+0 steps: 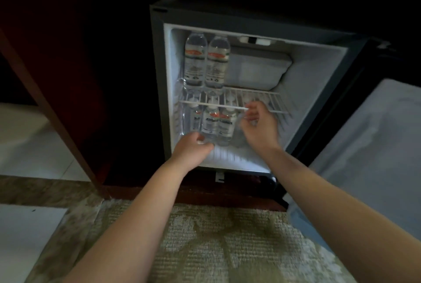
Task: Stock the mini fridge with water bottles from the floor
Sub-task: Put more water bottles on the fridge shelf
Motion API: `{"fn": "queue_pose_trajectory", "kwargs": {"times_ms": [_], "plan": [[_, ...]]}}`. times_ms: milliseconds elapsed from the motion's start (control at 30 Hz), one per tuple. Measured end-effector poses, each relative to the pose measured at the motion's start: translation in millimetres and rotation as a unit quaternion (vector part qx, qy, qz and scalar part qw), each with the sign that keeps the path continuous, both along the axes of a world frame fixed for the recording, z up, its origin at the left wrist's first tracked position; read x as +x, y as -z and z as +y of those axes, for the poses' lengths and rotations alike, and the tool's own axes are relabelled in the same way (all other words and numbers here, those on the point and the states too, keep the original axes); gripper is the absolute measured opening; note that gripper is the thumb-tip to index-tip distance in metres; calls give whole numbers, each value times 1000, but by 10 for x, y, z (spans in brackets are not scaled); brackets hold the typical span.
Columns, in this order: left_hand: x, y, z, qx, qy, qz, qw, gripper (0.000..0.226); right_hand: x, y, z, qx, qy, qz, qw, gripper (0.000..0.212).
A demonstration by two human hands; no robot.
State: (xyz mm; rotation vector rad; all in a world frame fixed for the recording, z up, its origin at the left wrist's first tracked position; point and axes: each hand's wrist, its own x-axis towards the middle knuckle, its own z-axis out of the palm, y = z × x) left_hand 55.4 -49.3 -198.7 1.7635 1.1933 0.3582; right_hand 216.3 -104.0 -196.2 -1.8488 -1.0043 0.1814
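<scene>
Your mini fridge (157,55) stands open in front of you, its door (376,134) swung out to the right, and both of your bare arms reach into the lower compartment. Your left hand (193,147) is low at the near left of that compartment, fingers curled in narrow and thumb pointing right, gripping the base of the front bottle (210,123), which stands just under the wire shelf (262,98). A second bottle (226,125) stands touching it on the right, and a third bottle (194,118) sits behind and to the left, partly hidden by your knuckles. Your right hand (258,126) is further right in the same compartment, just below the front bar of the shelf. Its fingers are bent inward towards a clear, smeared shape beside the second bottle, but the blur is too strong for you to tell whether they hold anything. Up on the wire shelf, two upper bottles (194,59) stand upright side by side against the left wall, labels facing you. To their right, at the far back, there is a pale boxy panel (257,68). The patterned carpet (216,248) lies beneath your forearms, and a dark wooden frame (45,100) runs along the left of the fridge.
</scene>
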Motion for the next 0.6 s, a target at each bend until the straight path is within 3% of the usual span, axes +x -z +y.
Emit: {"fn": "queue_pose_trajectory", "kwargs": {"times_ms": [100,233,433,600], "plan": [[63,-152,-386,-12,31,19,999,39,-52,-116,-575,-34,-14,30,999,11],[157,-354,-967,6,98,31,995,23,-135,-335,-1359,-45,1,75,996,20],[320,-743,-1767,42,175,37,983,23,-112,-607,-2336,52,90,191,976,17],[558,-878,-2533,64,251,54,964,27,-6,-692,-3198,95,153,221,958,16]]}}
